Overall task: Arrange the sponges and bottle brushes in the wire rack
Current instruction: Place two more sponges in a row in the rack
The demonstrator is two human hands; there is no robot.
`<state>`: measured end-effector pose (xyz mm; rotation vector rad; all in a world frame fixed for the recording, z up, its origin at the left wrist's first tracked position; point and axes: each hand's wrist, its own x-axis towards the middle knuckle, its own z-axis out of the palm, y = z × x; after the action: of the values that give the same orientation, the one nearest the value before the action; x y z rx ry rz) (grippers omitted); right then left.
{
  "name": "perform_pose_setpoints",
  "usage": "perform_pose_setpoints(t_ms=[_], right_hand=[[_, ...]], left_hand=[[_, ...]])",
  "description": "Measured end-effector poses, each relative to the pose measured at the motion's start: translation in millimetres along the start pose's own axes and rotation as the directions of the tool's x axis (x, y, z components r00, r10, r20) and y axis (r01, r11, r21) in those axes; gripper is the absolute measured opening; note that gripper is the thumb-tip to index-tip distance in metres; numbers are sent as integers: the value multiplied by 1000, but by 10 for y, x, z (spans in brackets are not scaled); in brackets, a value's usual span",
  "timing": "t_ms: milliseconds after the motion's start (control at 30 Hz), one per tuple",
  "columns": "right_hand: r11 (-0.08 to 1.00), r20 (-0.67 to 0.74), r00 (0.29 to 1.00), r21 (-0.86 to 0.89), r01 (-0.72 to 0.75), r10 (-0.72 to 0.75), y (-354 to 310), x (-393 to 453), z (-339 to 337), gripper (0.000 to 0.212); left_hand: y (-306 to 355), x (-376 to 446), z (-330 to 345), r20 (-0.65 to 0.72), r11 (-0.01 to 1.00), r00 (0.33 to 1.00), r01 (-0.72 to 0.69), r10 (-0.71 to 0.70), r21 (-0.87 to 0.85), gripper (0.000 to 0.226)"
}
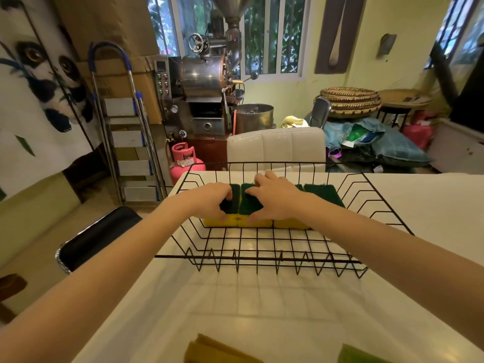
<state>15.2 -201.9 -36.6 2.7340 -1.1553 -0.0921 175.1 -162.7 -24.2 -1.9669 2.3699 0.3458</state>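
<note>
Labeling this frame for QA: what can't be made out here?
- Head view: the left hand and right hand cover much of the sponges in the wire rack; exact count unclear.
- Bottom edge cuts off two pads.
- No bottle brushes visible.

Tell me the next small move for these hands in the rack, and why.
Probably press the two left sponges snug together, then let go. Both the left hand and right hand rest on that pair in the wire rack, a row is forming rightward, and more pads wait on the table near the camera.
</note>
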Motion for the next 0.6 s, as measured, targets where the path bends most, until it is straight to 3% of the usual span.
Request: perform_pose_setpoints(t_ms=[100, 200, 300, 467, 600], right_hand=[[997, -94, 993, 27, 69, -66, -172, -99, -26, 52], [940, -47, 999, 340, 15, 2, -186, -266, -181, 55], [856, -78, 996, 518, 8, 37, -158, -491, -380, 53], [781, -192, 972, 624, 13, 137, -111, -1051, -630, 58], [732, -289, 926, 681, 20, 244, -139, -1622, -598, 68]], left_hand=[[125, -129, -61, 17, 999, 1000, -25, 25, -23, 46], [257, -310, -145, -42, 984, 995, -94, 89, -154, 48], [457, -525, -238, -148, 939, 979, -180, 142, -294, 51], [898, -913, -310, -334, 814, 912, -374, 236, -445, 46], [1245, -1112, -191, -374, 737, 864, -490, 338, -466, 51]])
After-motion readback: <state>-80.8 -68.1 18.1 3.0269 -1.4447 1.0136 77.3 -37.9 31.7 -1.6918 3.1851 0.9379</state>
